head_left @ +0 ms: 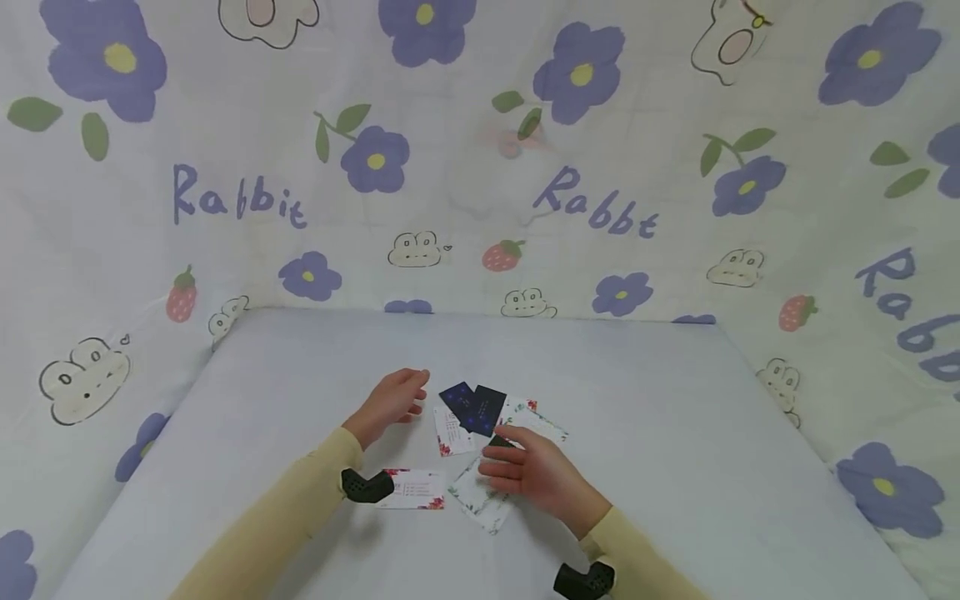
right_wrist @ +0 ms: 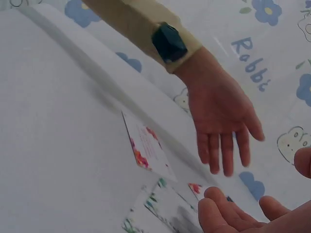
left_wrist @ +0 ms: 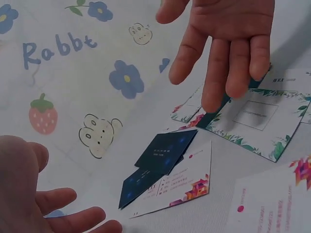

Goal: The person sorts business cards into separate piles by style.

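Several small cards lie spread on a pale bed sheet. Two dark blue cards overlap a white card with a red pattern. My left hand hovers just left of them, fingers straight and holding nothing. My right hand hangs over a white leafy card, fingers relaxed and pointing down. In the left wrist view its fingers stand just above the leafy card, beside the dark blue cards. In the right wrist view the left hand shows an open palm.
A white card with pink flowers lies near my left wrist band. Another leafy card sits to the right of the blue ones. A cloth printed with purple flowers and "Rabbit" rises behind and on both sides of the sheet.
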`<action>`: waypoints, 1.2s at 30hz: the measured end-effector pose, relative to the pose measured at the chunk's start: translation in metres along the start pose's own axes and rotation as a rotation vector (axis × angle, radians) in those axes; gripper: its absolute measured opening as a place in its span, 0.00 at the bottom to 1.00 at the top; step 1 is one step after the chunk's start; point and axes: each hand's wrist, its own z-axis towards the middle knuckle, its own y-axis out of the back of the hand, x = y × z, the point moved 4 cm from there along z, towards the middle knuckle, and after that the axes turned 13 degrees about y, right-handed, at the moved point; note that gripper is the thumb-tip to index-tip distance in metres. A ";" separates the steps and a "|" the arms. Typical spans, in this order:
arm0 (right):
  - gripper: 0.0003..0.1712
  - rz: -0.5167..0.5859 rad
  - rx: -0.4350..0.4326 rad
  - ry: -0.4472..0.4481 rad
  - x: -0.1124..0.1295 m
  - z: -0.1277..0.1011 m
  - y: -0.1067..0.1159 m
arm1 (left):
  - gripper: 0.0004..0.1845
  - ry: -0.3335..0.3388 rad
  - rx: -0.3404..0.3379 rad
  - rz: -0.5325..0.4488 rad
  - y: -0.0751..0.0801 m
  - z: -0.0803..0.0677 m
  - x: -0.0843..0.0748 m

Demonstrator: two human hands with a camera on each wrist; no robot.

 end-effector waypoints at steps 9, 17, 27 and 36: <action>0.35 0.148 -0.048 -0.068 -0.027 0.010 -0.041 | 0.30 -0.017 -0.063 0.120 -0.019 0.015 -0.009; 0.38 0.202 -0.104 -0.045 -0.033 0.012 -0.047 | 0.30 -0.031 -0.102 0.186 -0.019 0.011 -0.006; 0.40 0.201 -0.129 -0.013 -0.027 0.017 -0.038 | 0.30 -0.036 -0.091 0.282 -0.019 0.008 -0.004; 0.42 0.203 -0.151 -0.013 -0.023 0.020 -0.030 | 0.31 0.003 -0.057 0.271 -0.011 0.002 0.003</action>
